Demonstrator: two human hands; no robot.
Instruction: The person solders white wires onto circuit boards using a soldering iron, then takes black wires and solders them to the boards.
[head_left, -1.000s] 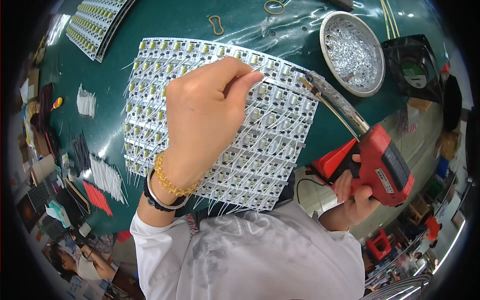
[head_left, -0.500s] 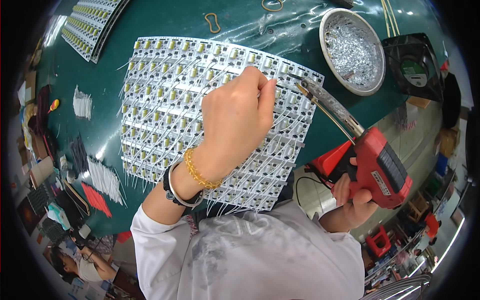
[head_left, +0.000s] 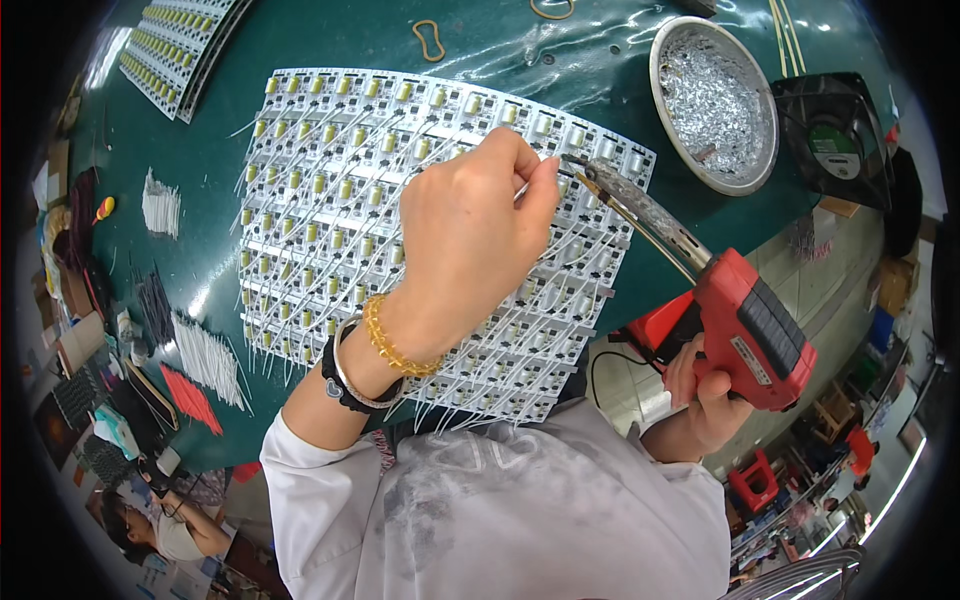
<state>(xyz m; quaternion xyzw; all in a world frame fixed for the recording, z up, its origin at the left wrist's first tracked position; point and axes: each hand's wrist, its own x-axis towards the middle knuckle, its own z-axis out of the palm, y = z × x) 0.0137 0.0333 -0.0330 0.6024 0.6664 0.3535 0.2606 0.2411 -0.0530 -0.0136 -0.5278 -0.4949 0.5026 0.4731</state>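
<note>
A large panel of white circuit boards [head_left: 285, 240], set with rows of yellow parts and thin white wires, lies on the table before me. My left hand [head_left: 475, 220] is closed in a pinch over its upper middle; what sits between thumb and finger is too small to make out. My right hand [head_left: 708, 405] grips a red soldering gun [head_left: 750, 325] by its handle, right of the panel. The iron's dark tip and the thin brass feed tube beside it reach the panel's upper right, just beside my left fingertips. Whether the tip touches the board I cannot tell.
A metal bowl of silvery scraps [head_left: 735, 178] stands at the far right, beside a black fan [head_left: 832, 140]. Bundles of white wires [head_left: 208, 358], red wires [head_left: 190, 398] and black wires [head_left: 156, 308] lie at left. More boards [head_left: 175, 50] sit far left. Another person [head_left: 170, 520] is lower left.
The soldering gun has shifted slightly left, bringing its tip closer to my left fingertips. My left hand stays pinched in nearly the same place.
</note>
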